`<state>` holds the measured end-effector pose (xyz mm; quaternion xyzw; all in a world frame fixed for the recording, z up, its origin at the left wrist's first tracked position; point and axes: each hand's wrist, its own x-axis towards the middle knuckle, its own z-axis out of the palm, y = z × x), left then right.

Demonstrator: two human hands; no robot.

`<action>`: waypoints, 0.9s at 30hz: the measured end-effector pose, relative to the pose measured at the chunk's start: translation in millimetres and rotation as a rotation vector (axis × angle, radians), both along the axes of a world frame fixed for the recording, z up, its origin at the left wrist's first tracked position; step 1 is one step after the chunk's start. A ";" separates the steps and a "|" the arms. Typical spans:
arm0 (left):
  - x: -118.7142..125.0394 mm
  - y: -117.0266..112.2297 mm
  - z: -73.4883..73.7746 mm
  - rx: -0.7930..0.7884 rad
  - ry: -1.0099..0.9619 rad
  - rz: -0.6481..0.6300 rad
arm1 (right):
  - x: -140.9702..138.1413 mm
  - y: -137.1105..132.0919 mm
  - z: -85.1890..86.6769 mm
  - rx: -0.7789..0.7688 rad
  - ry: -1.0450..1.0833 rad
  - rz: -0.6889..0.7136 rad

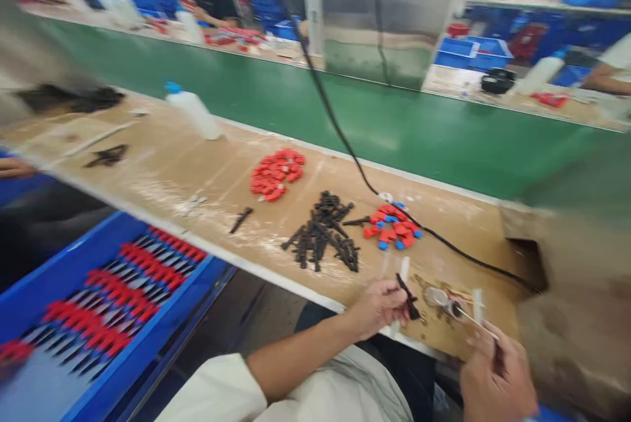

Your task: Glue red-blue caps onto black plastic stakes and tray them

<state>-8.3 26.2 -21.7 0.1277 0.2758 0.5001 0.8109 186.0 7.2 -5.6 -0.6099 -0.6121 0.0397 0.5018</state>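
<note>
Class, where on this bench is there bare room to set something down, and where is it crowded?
Bare benchtop lies between the white bottle and red pile, and beyond the black cord, right of the red-and-blue pile. Crowded: around the dark pile, and between the left hand and right hand, where small items lie.

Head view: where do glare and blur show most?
Head view: whitish glare on the tabletop, bright bands on the metal panel; head view, upper left: far bottles smeared; head view, lower half: left hand and its black piece read clearer.
</note>
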 end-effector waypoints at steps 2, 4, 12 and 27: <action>-4.3 -0.4 5.8 -0.015 -0.015 -0.021 | 6.3 -8.9 0.1 0.041 -0.118 -0.072; -5.8 -1.9 8.7 -0.020 -0.025 -0.035 | 5.2 -11.1 1.9 0.043 -0.157 -0.065; -5.8 -4.2 7.7 -0.004 -0.013 -0.033 | -0.3 -11.1 -0.4 -0.019 -0.065 -0.123; 4.0 -4.4 15.6 -0.017 0.027 -0.027 | -3.4 0.8 7.2 -0.088 0.896 -0.167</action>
